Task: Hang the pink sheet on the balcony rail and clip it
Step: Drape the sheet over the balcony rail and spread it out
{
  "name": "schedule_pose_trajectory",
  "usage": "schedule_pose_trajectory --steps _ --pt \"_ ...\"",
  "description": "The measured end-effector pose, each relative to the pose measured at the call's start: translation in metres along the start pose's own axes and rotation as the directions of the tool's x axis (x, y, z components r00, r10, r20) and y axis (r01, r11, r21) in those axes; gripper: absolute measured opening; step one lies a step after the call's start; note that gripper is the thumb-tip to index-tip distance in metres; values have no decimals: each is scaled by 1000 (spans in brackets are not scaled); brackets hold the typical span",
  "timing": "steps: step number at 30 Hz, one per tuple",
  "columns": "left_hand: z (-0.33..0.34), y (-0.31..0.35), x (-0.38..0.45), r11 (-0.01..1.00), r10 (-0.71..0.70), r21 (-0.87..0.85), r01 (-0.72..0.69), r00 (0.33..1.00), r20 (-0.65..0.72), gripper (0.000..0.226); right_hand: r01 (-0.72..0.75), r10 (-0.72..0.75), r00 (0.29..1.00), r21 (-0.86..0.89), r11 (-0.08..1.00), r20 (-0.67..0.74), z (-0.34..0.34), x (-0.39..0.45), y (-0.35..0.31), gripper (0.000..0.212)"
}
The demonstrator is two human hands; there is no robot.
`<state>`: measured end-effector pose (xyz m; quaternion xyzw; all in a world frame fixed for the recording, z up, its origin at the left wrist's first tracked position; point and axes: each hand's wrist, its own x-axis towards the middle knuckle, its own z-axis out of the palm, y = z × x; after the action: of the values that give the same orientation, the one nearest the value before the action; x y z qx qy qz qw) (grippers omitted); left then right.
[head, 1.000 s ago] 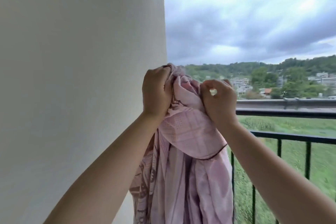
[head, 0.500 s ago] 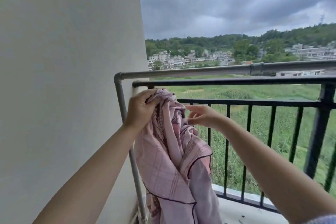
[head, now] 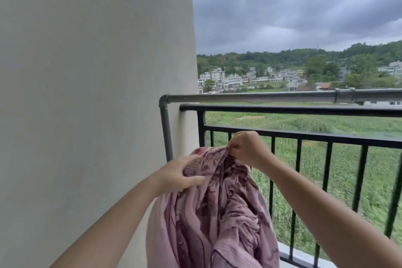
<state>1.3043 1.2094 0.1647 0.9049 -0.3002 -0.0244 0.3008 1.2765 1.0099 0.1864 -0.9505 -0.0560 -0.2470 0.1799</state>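
Soft overcast daylight from open sky, no hard shadows; railing bars motion-blurred lower right; wide-angle edge bending.

A plain pale wall (head: 87, 93) fills everything to my left. Ahead and to my right, past the black balusters (head: 326, 172), lies a green field (head: 326, 124). Beyond it stand pale blocky houses (head: 235, 80) under wooded hills (head: 282, 56). Heavy grey cloud (head: 293, 6) covers the sky, and the daylight is flat and dull.

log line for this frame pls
phase: pre-hang | pink sheet: bunched, below rail, not draped | left hand: grip on sheet | right hand: pinching top edge | clips: none visible
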Motion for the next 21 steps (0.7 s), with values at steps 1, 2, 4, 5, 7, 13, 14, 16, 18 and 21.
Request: schedule_pose_trajectory --steps 1,2,4,5,7,13,14,16,18,21 --pt "5 11 -1 997 43 -62 -44 999 -22 56 1 0 1000 36 999 -24 -5 3 -7 20" --pt "9 19 2 991 59 -112 -71 993 -104 46 -7 11 999 79 997 -45 -12 6 -13 19" --pt "12 26 11 987 79 -104 -121 937 -340 30 -20 35 994 147 989 -103 -26 8 -25 18" --pt "13 28 14 987 108 -61 -147 902 -418 25 -13 37 990 168 986 -139 -30 7 -29 17" --pt "16 29 23 980 138 -48 -193 835 -532 18 -7 46 981 204 979 -188 -32 2 -31 16" --pt "10 15 48 845 -219 -500 -189 731 -646 23 -140 100 990 539 831 103 29 -67 17 73" --pt "10 13 51 816 -254 -547 -189 732 -632 23 -218 172 975 482 848 139 54 -86 32 78" --pt "9 11 55 789 -275 -579 -205 725 -631 23 -360 274 921 336 871 277 96 -117 62 56" --pt "5 9 57 768 -296 -600 -224 707 -642 24 -514 364 812 263 817 455 121 -137 77 9" --pt "0 1 54 813 -229 -555 -175 781 -581 24 -614 490 779 322 720 391 129 -128 85 39"
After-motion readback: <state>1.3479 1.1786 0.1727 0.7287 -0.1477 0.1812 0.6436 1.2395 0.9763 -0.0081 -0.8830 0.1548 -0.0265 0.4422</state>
